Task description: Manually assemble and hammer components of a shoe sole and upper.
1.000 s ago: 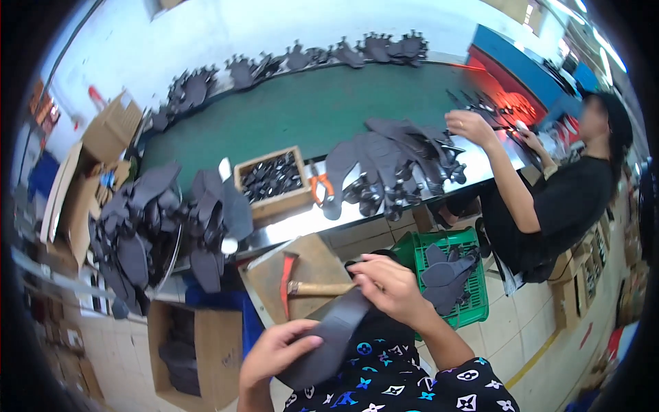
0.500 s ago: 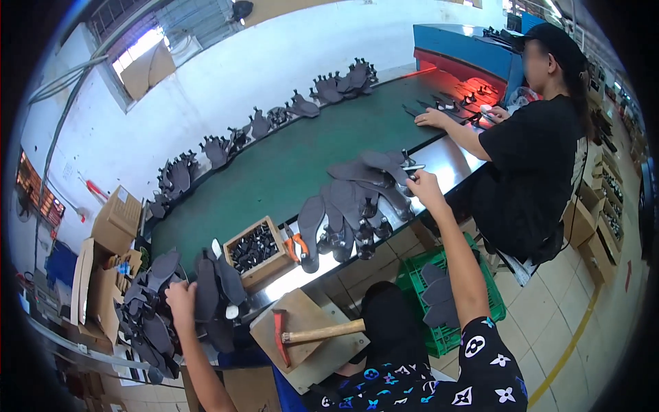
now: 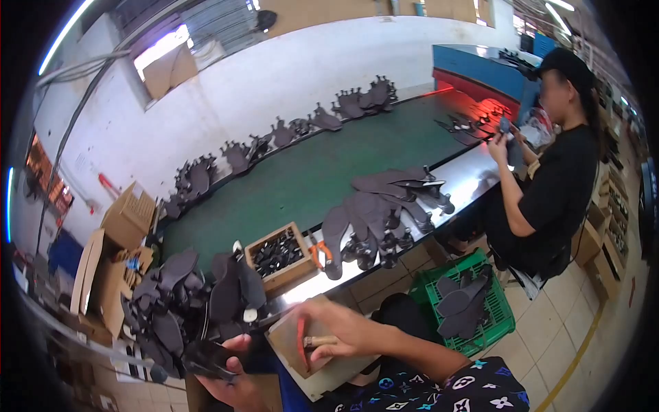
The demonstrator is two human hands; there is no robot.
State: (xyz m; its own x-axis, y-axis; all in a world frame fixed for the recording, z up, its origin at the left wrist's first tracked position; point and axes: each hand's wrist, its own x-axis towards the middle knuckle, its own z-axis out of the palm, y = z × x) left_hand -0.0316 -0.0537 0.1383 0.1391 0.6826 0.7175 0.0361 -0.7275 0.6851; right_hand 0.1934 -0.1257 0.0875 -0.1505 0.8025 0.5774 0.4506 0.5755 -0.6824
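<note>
In the lower middle, my right hand [image 3: 340,329] is closed round the wooden handle of a red-headed hammer [image 3: 301,345], close to its head. The hammer is over a flat pale board [image 3: 336,380] at my lap. My left hand [image 3: 233,384] holds a dark shoe sole [image 3: 206,358], its fingers and thumb at the edges; the sole is partly blurred. Just beyond that hand lies a heap of dark grey soles [image 3: 168,292] at the table's left end. More soles [image 3: 230,292] lean beside the heap.
A wooden box of small black parts [image 3: 278,253] stands by orange-handled pliers [image 3: 320,254]. More soles [image 3: 371,213] lie along the metal edge of the green belt [image 3: 295,178]. A green crate [image 3: 504,312] holds soles on the floor. At right, a co-worker [image 3: 559,172] handles a part.
My left hand has come down from the heap with a sole. My right hand has left the soles on the table edge and taken hold of the hammer. The view has shifted.
</note>
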